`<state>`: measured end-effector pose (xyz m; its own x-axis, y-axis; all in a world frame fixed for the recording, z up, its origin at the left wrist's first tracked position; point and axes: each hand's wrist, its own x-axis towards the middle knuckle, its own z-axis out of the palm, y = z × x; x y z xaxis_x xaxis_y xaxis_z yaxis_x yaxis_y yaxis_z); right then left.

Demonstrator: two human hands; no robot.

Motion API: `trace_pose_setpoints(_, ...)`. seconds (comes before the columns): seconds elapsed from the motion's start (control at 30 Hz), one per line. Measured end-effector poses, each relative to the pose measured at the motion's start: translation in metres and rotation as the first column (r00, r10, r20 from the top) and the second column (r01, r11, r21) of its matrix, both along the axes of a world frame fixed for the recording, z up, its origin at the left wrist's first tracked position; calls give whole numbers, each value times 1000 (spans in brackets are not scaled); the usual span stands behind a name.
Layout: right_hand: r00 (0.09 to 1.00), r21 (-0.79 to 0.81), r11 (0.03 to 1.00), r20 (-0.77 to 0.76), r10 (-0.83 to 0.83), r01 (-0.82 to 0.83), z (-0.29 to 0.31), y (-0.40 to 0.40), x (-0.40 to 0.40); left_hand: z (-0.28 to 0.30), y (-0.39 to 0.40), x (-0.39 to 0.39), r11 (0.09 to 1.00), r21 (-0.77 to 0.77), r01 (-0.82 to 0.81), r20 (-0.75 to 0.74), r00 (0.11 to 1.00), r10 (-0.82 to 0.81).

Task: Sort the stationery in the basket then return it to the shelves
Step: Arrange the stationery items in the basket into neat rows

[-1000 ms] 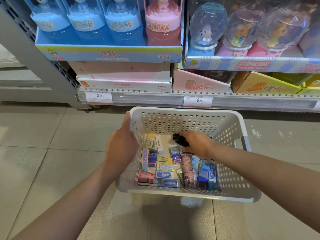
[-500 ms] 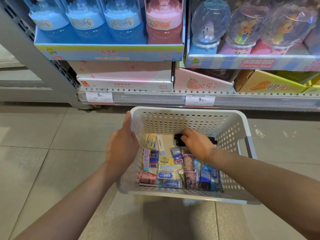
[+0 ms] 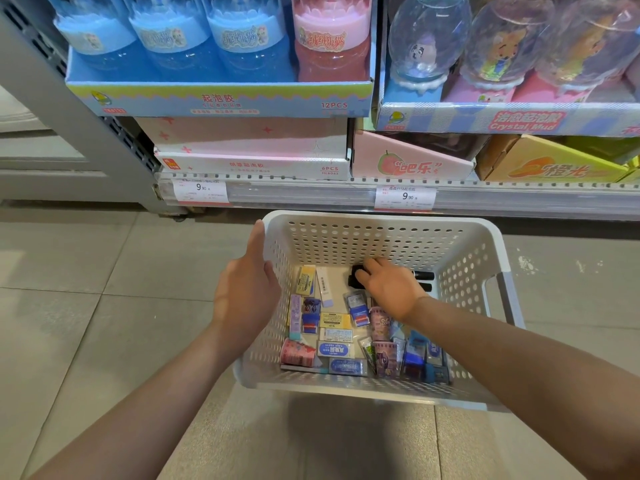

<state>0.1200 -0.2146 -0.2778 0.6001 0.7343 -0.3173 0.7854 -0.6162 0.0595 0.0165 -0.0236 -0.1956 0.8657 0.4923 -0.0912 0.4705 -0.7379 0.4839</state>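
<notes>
A white perforated basket (image 3: 381,237) sits low in front of me, above the tiled floor. Inside lie several small packed erasers and stationery pieces, among them a yellow-labelled eraser (image 3: 306,278), a pink roll (image 3: 297,351) and blue packs (image 3: 414,355). My left hand (image 3: 244,292) grips the basket's left rim. My right hand (image 3: 389,287) reaches into the far part of the basket and lies over black markers (image 3: 424,280), its fingers curled around a black piece (image 3: 355,276). The palm hides how firmly it holds them.
A shop shelf (image 3: 346,194) with price tags runs just behind the basket. It carries pink and yellow boxes, with blue and pink slime jars (image 3: 242,39) and clear globe toys (image 3: 429,39) above. Grey floor tiles (image 3: 86,306) spread to the left.
My right hand has shifted slightly deeper onto the black markers at the basket's far end. The basket and my left hand have stayed almost where they were.
</notes>
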Motion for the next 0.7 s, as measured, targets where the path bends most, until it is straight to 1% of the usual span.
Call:
trace_pose_setpoints(0.17, 999, -14, 999, 11, 53, -53, -1, -3, 1, 3, -2, 0, 1000, 11, 0, 3, 1000, 0)
trace_pose_setpoints(0.37, 998, -29, 997, -1, 66, -66, 0, -7, 2, 1, 0, 0, 1000, 11, 6, 1, 1000, -6)
trace_pose_setpoints(0.5, 997, 45, 996, 32, 76, -78, 7, -5, 1, 0, 1, 1, 1000, 12, 8, -16, 1000, -8)
trace_pose_setpoints(0.57, 999, 86, 996, 31, 16, -19, 16, -5, -5, -1, 2, 2, 1000, 11, 10, -20, 1000, -10)
trace_pose_setpoints(0.6, 1000, 46, 999, 23, -11, 10, 20, -5, -8, -1, 2, 2, 1000, 10, 13, -22, 1000, -13)
trace_pose_setpoints(0.7, 993, -157, 983, -54, -108, 99, 24, -3, -17, -2, 2, 2, 1000, 11, 13, -18, 1000, -12)
